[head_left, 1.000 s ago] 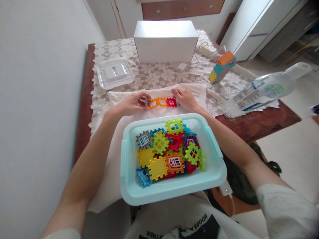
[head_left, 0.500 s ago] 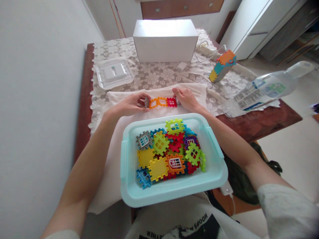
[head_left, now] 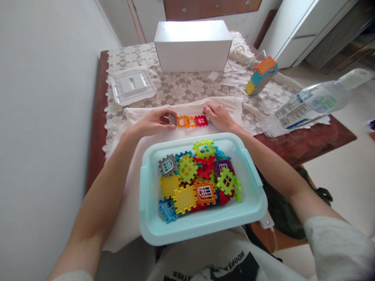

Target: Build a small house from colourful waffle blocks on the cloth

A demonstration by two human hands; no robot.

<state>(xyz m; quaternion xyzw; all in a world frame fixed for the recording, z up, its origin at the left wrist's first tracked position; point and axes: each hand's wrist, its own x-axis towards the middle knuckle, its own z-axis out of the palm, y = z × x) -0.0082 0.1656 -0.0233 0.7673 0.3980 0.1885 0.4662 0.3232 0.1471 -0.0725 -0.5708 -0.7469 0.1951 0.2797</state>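
A row of interlocking plastic tiles lies across the white cloth. In it are orange window tiles (head_left: 186,121), a red tile (head_left: 201,120) and a grey tile at each end. My left hand (head_left: 158,120) pinches the left grey tile (head_left: 172,119) between thumb and fingers. At the other end my right hand (head_left: 218,116) is closed on the right grey tile (head_left: 208,118), which its fingers mostly hide. Closer to me, a pale turquoise tub (head_left: 249,218) holds several loose tiles in yellow, green, red, blue, orange, purple and grey.
A white box (head_left: 193,54) stands at the back, with a clear plastic lid (head_left: 133,86) to its left. On the right are a built tile tower (head_left: 261,76) and a transparent bottle (head_left: 310,103). The white cloth (head_left: 140,150) overlies a lace tablecloth (head_left: 178,89).
The left grey tile has turned so more of its face shows, and the orange tiles lie straighter and closer together. My right hand has barely moved.
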